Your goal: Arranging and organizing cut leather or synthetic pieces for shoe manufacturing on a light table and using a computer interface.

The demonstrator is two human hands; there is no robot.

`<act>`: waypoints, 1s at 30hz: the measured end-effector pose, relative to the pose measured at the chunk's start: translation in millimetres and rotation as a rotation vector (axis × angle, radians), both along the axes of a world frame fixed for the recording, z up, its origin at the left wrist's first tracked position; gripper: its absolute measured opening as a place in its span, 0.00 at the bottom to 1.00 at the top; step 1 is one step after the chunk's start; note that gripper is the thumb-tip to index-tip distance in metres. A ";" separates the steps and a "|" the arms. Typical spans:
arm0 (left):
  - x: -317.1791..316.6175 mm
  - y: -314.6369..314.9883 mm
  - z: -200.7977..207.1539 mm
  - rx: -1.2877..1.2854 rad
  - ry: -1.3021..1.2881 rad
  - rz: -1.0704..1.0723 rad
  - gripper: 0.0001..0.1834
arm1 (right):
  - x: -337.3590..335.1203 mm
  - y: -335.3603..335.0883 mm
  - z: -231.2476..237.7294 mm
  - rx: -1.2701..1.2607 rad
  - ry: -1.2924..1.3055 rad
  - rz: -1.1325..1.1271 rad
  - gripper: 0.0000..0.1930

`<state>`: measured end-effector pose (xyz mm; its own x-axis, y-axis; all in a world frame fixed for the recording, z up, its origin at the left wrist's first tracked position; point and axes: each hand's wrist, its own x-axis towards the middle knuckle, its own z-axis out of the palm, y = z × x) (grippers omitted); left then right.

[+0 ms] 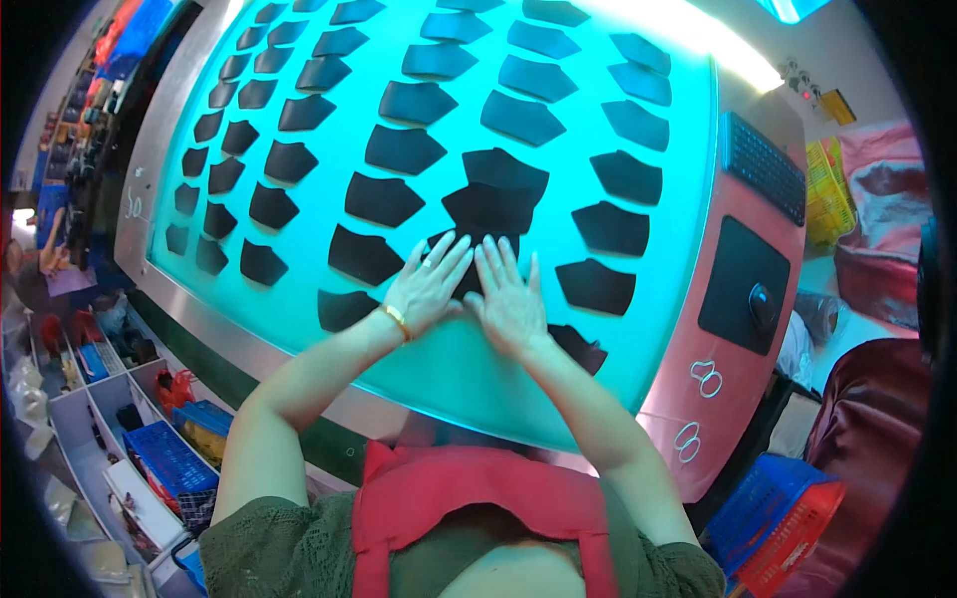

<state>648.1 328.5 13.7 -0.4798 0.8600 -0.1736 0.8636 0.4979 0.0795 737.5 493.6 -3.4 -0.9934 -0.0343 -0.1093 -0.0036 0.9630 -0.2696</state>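
Note:
Both my hands lie flat side by side on a dark, pointed cut piece (pixel 477 284) near the front middle of a glowing turquoise table surface (pixel 478 384). My left hand (pixel 427 286) has its fingers stretched out over the piece's left part. My right hand (pixel 508 296) is spread on its right part, thumb toward the left hand. The fingers hide much of this piece. Just beyond the fingertips, another dark piece (pixel 488 207) overlaps one behind it (pixel 505 171). Several like pieces lie in rows to either side, among them one (pixel 344 310) by my left wrist and one (pixel 578 349) by my right.
On the table's right border are a keyboard (pixel 763 167), a dark pad (pixel 733 284) with a mouse (pixel 763 303), and pale rings (pixel 706 379). Blue and red baskets (pixel 773 518) stand at lower right. Compartmented bins (pixel 75 424) are at lower left. A person's arm (pixel 52 249) shows far left.

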 end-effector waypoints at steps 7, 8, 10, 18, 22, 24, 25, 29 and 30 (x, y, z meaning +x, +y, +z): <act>69.0 -63.2 -0.4 0.148 -0.039 -0.022 0.39 | 83.3 -53.4 2.1 -0.019 -0.034 0.087 0.37; 69.2 -58.9 4.6 0.250 -0.100 0.012 0.36 | 85.3 -53.3 6.9 -0.050 0.095 0.066 0.38; 70.3 -60.8 2.9 0.288 -0.212 0.093 0.35 | 85.8 -57.8 17.0 -0.177 0.068 -0.016 0.38; 75.2 -68.9 -2.1 0.276 -0.417 0.091 0.30 | 85.2 -79.8 13.1 -0.139 0.008 -0.227 0.21; 83.8 -60.6 1.5 0.364 -0.392 0.241 0.35 | 87.0 -90.6 9.5 0.025 0.073 -0.391 0.18; 90.2 -50.7 4.2 0.232 -0.414 0.291 0.38 | 81.4 -82.6 16.7 -0.010 -0.010 -0.380 0.17; 92.6 -47.4 5.0 0.103 -0.441 0.354 0.41 | 81.5 -77.6 19.4 -0.042 -0.102 -0.357 0.16; 103.2 -35.3 5.4 0.092 -0.525 0.285 0.44 | 107.9 -41.1 9.6 -0.399 -0.146 -0.309 0.15; 106.5 -29.1 14.4 0.134 -0.658 0.267 0.38 | 117.8 -22.3 11.4 -0.556 -0.293 -0.344 0.16</act>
